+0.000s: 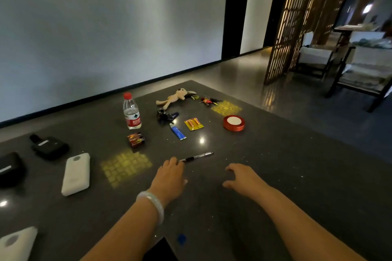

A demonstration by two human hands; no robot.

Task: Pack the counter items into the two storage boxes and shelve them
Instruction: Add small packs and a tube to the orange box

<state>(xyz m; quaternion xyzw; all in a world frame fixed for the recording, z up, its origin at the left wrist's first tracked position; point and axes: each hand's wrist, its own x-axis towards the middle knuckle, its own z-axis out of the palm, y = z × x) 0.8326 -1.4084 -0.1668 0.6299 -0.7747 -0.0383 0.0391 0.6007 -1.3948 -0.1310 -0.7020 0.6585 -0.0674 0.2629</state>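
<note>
- The left hand (169,176) is reaching over the near middle of the counter (297,176), its fingertips touching the grip end of the pen (196,157); whether the fingers are already pinching the barrel cannot be told, since the back of the hand is hiding them.
- The right hand (244,178) is hovering just beside it, palm down, fingers spread and slightly curled, holding nothing.
- The pen is lying flat, its tip pointing toward the right edge. It is probably light, stiff and inclined to roll; taking it at the dark grip section is advisable.
- The water bottle (132,111) is standing upright toward the far left. It looks mostly full, hence heavier and smooth-walled; gripping around the label is advisable.
- The plush toy (174,98) is lying near the far edge, soft and easy to squeeze anywhere.
- The ribbon roll (233,123) is lying flat toward the right edge, rigid at the rim.
- The battery pack (194,124) and lighter (177,131) are lying mid-counter, thin and flat, likely needing a fingertip lift at an edge.
- The white power bank (76,174) is resting near the left edge, probably dense and slippery.
- No storage boxes are appearing in view.
</note>
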